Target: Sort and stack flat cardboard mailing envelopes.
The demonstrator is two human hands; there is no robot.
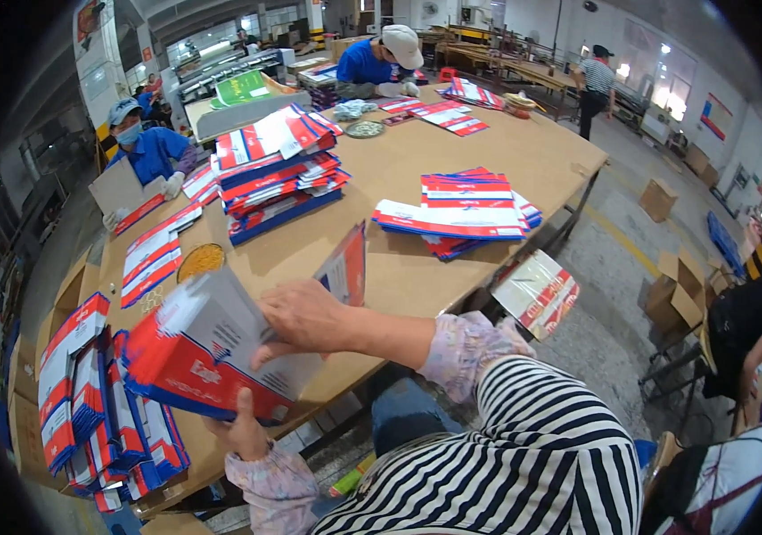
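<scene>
- We lean at a smooth brown counter (385,174).
- Our left grip (243,435) pinches a flat-panelled paperboard piece (207,366), red, white, blue-edged.
- Right grip (303,315): we cannot tell.

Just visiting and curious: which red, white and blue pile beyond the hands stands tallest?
The layered pile straight beyond the right hand; it rises higher than the flatter pile at right.

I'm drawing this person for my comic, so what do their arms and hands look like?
The left hand and right hand have no gloves on. The left sleeve and right sleeve are pale pinkish-lilac, with a soft blotchy pattern and puffy, gathered cuffs. Next to the right sleeve is a top with bold black and white stripes.
</scene>
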